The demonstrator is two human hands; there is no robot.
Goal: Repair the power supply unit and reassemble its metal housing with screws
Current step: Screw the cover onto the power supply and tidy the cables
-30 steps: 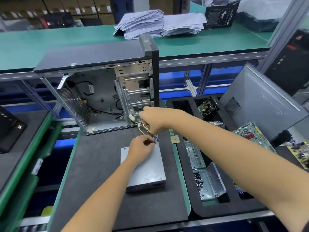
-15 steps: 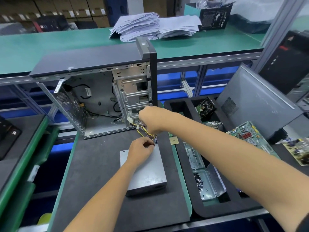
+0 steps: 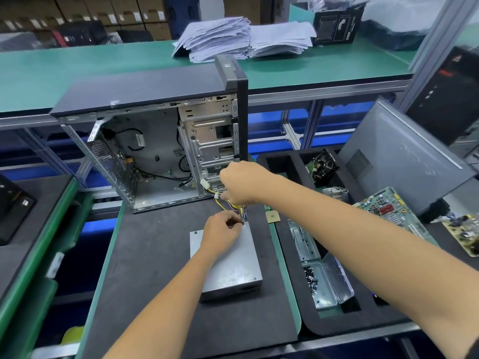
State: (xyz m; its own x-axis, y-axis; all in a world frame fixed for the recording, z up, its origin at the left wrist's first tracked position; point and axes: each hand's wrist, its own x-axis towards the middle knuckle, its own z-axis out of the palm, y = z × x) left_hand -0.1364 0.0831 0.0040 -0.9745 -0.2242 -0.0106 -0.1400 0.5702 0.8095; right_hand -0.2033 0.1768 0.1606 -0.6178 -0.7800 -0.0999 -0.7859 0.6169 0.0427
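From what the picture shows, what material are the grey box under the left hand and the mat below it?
The grey box looks like bare sheet metal: dull silver, soft reflections, folded edges, small screw heads. The mat seems foam or rubber: matte dark grey, faintly grainy, no shine.

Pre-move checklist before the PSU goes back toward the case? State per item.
1. Power supply unit flat on the black mat: ok.
2. Cable bundle gathered clear of the housing: ok, right hand holds it up.
3. Left hand steadies the cable exit at the unit's far edge: ok.
4. Housing screws all fitted: cannot tell.
5. Spare screws within reach in the tray: ok.
6. Computer case open, bay accessible: ok.
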